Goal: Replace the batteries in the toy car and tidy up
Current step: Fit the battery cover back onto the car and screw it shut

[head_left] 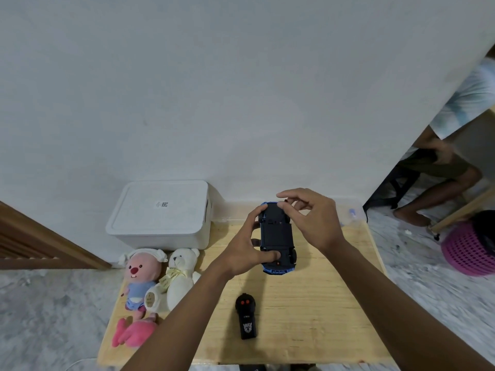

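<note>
A blue toy car is turned upside down above the wooden table, its black underside facing me. My left hand grips it from the left, thumb pressed on the underside near the rear and fingers curled over the far end. My right hand is at the car's far end, its curled fingertips touching the underside by the front wheels. A black remote control with two red buttons lies on the table nearer to me. No batteries are visible.
A white lidded storage box stands at the table's back left. A pink plush toy and a white teddy bear lie at the left edge. A clear plastic container sits at the back right. Another person sits at far right beside a pink basket.
</note>
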The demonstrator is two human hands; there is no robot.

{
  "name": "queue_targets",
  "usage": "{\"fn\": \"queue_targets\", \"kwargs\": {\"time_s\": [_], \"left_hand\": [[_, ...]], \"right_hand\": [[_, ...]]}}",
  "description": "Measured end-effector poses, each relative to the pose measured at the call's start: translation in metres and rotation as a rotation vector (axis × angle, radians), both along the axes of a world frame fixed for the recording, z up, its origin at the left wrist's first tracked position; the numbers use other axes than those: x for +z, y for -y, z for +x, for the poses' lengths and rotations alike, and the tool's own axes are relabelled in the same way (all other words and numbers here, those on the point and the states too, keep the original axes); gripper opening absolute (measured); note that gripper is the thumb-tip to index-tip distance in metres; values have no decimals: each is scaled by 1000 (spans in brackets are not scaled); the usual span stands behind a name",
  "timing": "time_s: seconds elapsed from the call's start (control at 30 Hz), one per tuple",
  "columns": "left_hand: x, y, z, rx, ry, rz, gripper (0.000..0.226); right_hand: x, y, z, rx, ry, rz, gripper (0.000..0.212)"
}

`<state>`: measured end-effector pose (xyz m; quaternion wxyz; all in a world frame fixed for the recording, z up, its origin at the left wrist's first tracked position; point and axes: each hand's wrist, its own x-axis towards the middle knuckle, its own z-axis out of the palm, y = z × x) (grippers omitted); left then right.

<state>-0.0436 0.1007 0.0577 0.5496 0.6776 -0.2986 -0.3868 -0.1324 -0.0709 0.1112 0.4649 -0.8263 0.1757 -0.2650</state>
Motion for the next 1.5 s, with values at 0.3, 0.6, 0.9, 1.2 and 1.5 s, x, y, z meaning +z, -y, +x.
{"fn": "queue_targets", "kwargs": {"time_s": [0.3,0.6,0.9,1.2,1.5], "left_hand": [[2,0,0,7,10,4,101],[5,0,0,9,-7,6,100],[5,1,0,9,-5,4,102],[6,1,2,5,-29,23,102],[8,1,4,5,-25,8,101]], "right_hand": [[0,2,-1,36,-12,-57,17],[-3,3,-1,39,37,-143,20],[2,2,3,35,39,-141,13],[5,0,5,4,8,-88,18],[2,3,8,38,27,-114,19]]}}
